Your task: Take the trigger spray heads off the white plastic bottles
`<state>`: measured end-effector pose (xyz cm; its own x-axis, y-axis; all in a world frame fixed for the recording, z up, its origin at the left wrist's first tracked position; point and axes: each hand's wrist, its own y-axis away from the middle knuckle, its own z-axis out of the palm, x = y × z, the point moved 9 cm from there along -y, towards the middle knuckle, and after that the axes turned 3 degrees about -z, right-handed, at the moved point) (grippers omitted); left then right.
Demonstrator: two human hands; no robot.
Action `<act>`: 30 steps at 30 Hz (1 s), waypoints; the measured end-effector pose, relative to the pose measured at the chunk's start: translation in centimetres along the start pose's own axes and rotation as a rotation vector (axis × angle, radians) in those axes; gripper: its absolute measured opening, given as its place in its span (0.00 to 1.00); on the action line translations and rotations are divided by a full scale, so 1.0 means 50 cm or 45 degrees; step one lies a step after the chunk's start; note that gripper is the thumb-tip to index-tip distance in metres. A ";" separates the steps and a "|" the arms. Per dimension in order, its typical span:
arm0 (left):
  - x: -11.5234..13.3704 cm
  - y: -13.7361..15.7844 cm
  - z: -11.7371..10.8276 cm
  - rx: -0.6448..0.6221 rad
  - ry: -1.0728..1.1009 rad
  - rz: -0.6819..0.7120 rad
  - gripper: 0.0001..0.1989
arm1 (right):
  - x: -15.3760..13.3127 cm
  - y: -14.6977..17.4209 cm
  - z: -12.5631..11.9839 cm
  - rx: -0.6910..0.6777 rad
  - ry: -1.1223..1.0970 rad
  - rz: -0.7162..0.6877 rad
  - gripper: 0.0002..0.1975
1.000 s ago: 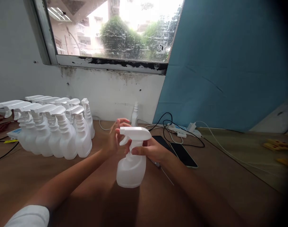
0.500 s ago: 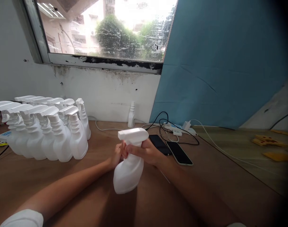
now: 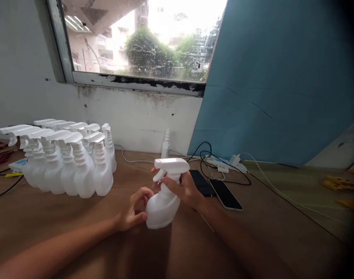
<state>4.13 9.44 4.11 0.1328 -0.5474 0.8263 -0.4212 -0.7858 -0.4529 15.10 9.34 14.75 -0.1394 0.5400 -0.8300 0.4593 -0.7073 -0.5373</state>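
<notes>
My right hand (image 3: 188, 190) is wrapped around the neck of a white spray bottle (image 3: 162, 211), its thumb lying across the near side below the trigger head. The bottle's nozzle points left and the trigger hangs free in front of the neck. At the bottle's lower left side is my left hand (image 3: 134, 211), its thumb and fingers spread apart in a curve. Its fingertips are close to the bottle's body; whether they touch it I cannot tell. To the left, a group of similar white spray bottles (image 3: 85, 174) stands upright in rows on the brown table (image 3: 115, 252).
A white bottle without a spray head (image 3: 165, 144) stands by the wall. Right of my right hand lie a dark phone (image 3: 201, 184) and a light-edged phone (image 3: 225, 194). Black and white cables run to a power strip (image 3: 238, 166). Yellow pieces (image 3: 341, 184) lie far right.
My left hand has come away from the trigger area and moved down to the bottle's lower left, its fingers spreading. The trigger now shows. The view has shifted slightly left and up.
</notes>
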 end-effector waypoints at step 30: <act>-0.037 0.033 -0.015 -0.120 -0.747 0.085 0.02 | 0.452 -0.306 0.121 -0.108 -0.017 0.122 0.54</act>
<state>2.50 9.40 2.09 0.5653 -0.6833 0.4621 -0.5199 -0.7301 -0.4435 -0.38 29.61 3.34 -0.1028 0.4650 -0.8793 0.5436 -0.7140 -0.4412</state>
